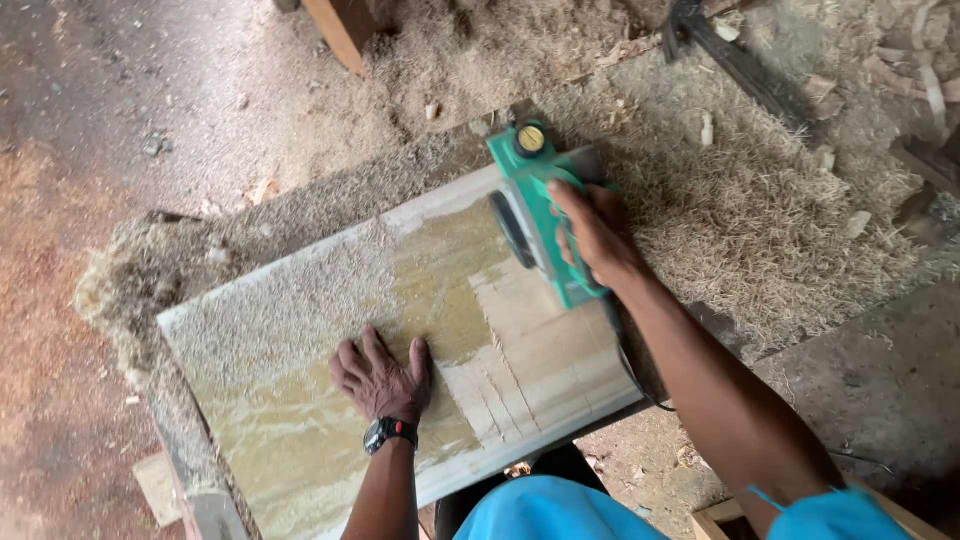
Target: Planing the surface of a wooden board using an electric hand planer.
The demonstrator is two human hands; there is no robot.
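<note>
A wide pale wooden board lies flat, partly covered in fine sawdust, with freshly planed stripes on its right part. My left hand rests flat on the board, fingers spread, a black wristwatch on the wrist. My right hand grips the handle of a green electric planer that sits on the board's far right edge. The planer's black cord trails down beside my right forearm.
Thick wood shavings cover the surface to the right and behind the board. A wooden post stands at the top. A dark metal bar lies at the upper right. Bare concrete floor spreads to the left.
</note>
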